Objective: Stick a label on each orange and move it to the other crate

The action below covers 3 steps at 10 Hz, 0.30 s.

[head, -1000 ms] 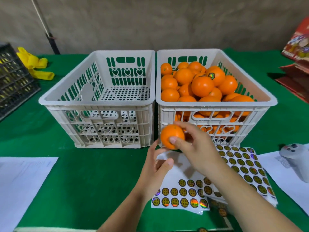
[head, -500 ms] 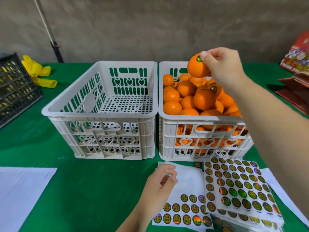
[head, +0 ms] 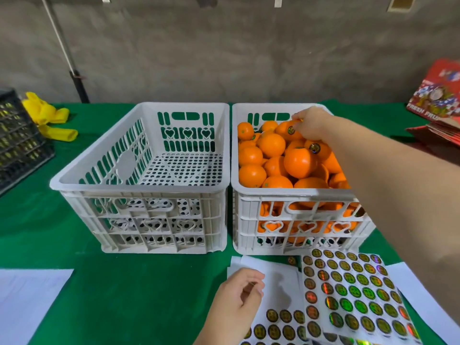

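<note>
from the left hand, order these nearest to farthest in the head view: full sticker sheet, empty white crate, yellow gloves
1. The full sticker sheet, just to the right of the left hand at the near table edge.
2. The empty white crate, ahead of the hand and slightly left.
3. The yellow gloves, far back left, beside the black crate.

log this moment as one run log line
right hand: on labelled orange in right crate | left hand: at sticker sheet | left crate: no oranges

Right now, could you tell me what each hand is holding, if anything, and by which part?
The right hand rests its fingertips on top of a labelled orange at the back of the full crate. The left hand hovers over the sticker sheet; any label pinched cannot be told.
</note>
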Motion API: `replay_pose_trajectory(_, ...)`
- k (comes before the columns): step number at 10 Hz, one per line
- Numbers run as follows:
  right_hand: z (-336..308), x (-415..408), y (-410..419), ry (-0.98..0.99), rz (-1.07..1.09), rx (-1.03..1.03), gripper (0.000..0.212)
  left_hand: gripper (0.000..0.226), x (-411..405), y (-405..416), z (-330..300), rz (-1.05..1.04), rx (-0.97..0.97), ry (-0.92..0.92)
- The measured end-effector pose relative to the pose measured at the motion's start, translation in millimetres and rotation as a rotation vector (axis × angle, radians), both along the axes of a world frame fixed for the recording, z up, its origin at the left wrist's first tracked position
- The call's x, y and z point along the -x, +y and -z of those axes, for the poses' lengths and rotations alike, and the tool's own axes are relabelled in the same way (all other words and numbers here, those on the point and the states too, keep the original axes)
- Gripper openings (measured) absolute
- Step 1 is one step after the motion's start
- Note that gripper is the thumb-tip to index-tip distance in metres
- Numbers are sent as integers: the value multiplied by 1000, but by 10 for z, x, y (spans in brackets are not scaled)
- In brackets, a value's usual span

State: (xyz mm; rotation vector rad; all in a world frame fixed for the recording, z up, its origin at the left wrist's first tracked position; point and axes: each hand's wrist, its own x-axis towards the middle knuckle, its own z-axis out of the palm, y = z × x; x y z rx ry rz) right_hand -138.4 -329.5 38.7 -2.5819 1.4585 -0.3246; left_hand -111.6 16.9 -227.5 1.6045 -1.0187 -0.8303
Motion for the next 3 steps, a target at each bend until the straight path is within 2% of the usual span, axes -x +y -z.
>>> replay_pose_trajectory(1, -2, 49, -16, -182, 14, 26, 43, 22, 0, -2, 11, 3, 3, -33)
replay_pose_trajectory(2, 99, 254, 108, -316, -121, 56, 38, 22, -12, 4, -22, -2, 20, -29)
replay_pose_trajectory(3, 227, 569, 331, -345, -287, 104, 32, 21, -34, -5, -9, -34, 57, 100)
